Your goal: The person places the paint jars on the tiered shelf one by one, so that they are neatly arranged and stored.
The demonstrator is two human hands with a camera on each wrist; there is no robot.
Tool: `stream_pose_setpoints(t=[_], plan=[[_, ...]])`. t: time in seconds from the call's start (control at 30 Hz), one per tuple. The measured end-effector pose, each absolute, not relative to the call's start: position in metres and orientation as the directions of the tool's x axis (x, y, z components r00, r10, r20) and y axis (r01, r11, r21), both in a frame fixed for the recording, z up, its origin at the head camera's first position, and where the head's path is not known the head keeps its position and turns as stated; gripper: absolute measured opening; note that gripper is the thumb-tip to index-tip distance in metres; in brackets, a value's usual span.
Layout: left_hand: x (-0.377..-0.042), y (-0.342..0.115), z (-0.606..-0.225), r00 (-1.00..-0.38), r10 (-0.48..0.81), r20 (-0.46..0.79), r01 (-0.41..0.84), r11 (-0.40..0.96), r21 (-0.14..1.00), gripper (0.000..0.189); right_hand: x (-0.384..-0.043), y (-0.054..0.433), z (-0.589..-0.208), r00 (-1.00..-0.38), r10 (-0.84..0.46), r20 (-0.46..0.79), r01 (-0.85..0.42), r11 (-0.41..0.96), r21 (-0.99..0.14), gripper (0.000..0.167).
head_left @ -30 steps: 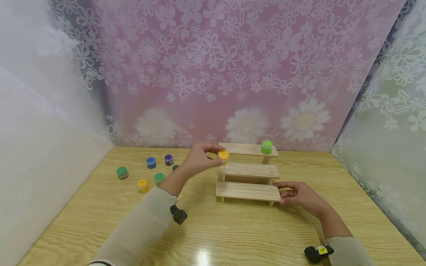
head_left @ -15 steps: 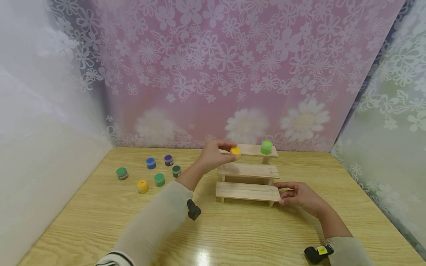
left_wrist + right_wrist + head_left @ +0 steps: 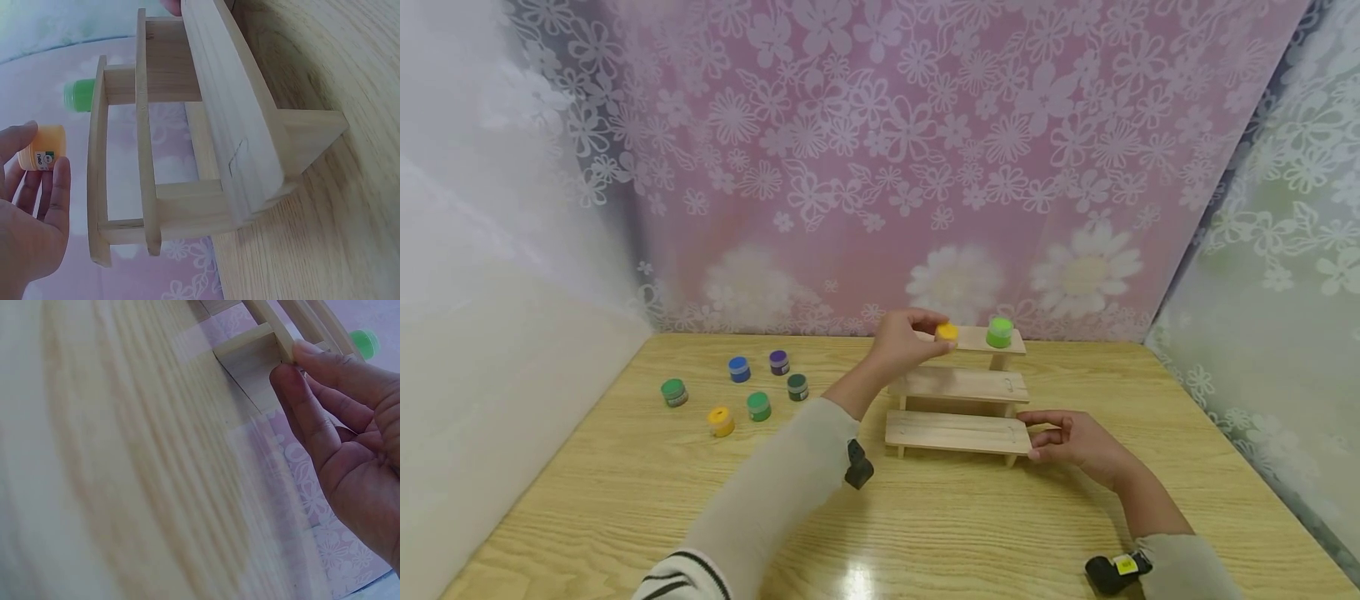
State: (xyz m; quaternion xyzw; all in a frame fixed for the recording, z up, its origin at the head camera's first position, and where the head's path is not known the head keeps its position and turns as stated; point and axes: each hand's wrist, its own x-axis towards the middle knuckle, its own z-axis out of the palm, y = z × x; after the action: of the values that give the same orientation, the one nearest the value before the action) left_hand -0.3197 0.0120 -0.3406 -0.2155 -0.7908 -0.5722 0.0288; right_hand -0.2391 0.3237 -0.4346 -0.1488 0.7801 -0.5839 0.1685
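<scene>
Saw glossy white sheeting (image 3: pixel 512 275) at far left, then a pink curtain (image 3: pixel 850 125) printed with pale flowers, then a whitish floral sheet (image 3: pixel 1292 275) at far right, all around a table (image 3: pixel 940 525) with wavy, yellowish wood grain. Followed the loose cream fabric of the left sleeve (image 3: pixel 778 487), dark-striped toward its lower end, up to a wooden stand (image 3: pixel 958 383): three flat, pale planks stepped upward toward the back on squared supports. Noted a matching cream right sleeve (image 3: pixel 1187 567) beyond.

Counted six squat, round jars upright on the table, well left of the stand: far-left green jar (image 3: pixel 674 392), yellow jar (image 3: pixel 721 422), blue jar (image 3: pixel 739 369), middle green jar (image 3: pixel 758 406), purple jar (image 3: pixel 778 362), deep green jar (image 3: pixel 797 387). Saw the left hand (image 3: pixel 902 340) pinching a held yellow jar (image 3: pixel 947 335) between thumb and fingers at the top shelf (image 3: pixel 973 339), with a white label on its side and a gap to the shelf in the left wrist view. Noticed a bright green jar (image 3: pixel 999 332) just right of it, resting near that shelf's right end, vivid green showing through its clear wall. Found the right hand (image 3: pixel 1078 446) gripping the right end of the bottom shelf (image 3: pixel 958 432), thumb and fingers on opposite edges.
</scene>
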Motion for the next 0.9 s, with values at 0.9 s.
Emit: stream_pose_setpoints(t=[0.9], plan=[[-0.337,0.038,-0.347,-0.935,0.220,0.278,0.335,0.294,0.895,0.034,-0.239,0.324,-0.434,-0.898,-0.431,-0.085,-0.039,0.273,-0.961,0.066]])
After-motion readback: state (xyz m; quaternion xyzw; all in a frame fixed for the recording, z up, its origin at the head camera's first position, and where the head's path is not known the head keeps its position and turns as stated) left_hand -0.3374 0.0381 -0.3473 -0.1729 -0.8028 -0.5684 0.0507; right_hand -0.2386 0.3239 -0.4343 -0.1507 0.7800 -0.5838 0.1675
